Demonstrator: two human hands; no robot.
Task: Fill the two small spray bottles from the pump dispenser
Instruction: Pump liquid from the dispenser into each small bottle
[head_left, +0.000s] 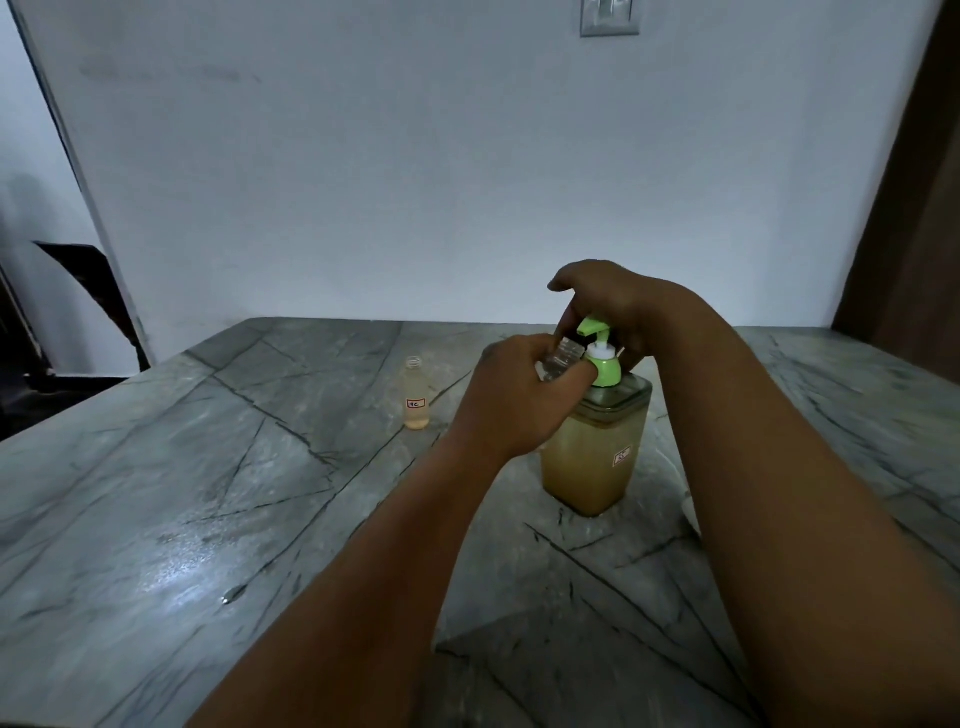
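Note:
A square clear pump dispenser (592, 457) with yellowish liquid and a green pump head (595, 327) stands on the grey stone table (208, 519). My left hand (511, 400) grips a small clear bottle (561, 356), tilted, with its open neck just under the pump's spout. Over the green pump head lies my right hand (618, 306), its fingers curled down around it. A second small bottle (415, 397), uncapped and holding pale orange liquid, stands upright to the left with a white label on it.
A white wall rises right behind the table's far edge, with a switch plate (609, 18) high up. A dark wooden door frame (914, 208) is at the right. A dark opening (62, 322) lies at the left.

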